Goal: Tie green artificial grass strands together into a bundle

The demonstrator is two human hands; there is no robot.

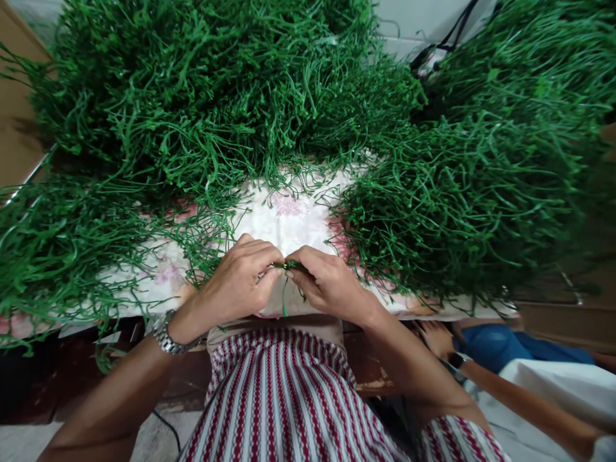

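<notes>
Near the front edge of the floral cloth, my left hand and my right hand almost meet at the fingertips. Both pinch a small green plastic-looking piece between thumb and index finger. A thin green strand hangs down from it. The piece's ends are hidden by the fingers. Around the hands lie heaps of similar green stems: a large pile behind, another heap to the right, and a looser one to the left.
At the lower right, another person's arm with a dark watch rests below the table edge. Cardboard stands at the far left. A black strap lies behind the piles. Loose strands hang over the table's front edge at left.
</notes>
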